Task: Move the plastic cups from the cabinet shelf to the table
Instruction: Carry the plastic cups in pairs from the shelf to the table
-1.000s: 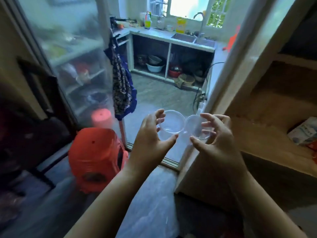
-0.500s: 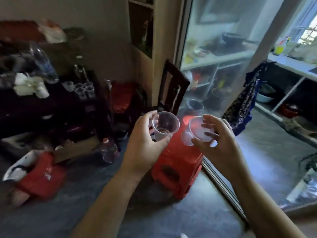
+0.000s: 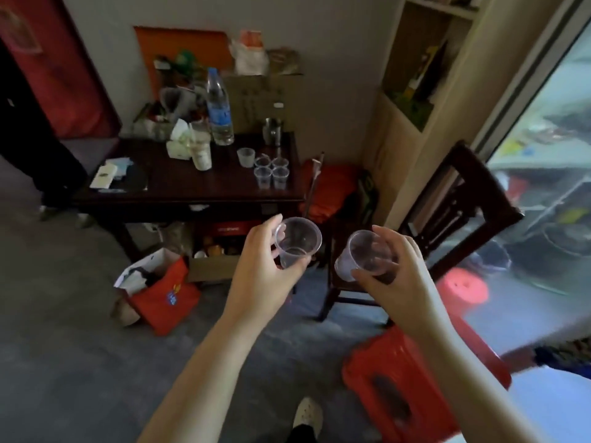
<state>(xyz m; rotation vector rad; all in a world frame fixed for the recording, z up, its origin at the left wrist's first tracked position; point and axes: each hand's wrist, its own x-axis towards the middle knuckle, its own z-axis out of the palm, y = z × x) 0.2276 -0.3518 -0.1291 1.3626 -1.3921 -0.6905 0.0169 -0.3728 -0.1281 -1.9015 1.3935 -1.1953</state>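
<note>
left hand (image 3: 262, 276) grips one clear cup (image 3: 297, 241), right hand (image 3: 403, 276) grips another cup (image 3: 364, 255), both aloft short of the desk (image 3: 192, 187); what look like five cups (image 3: 271, 172) cluster near its right edge.

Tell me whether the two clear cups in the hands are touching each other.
Apart. The head view shows the left hand's cup and the right hand's cup with dark floor and chair visible in the gap between their rims.
</note>
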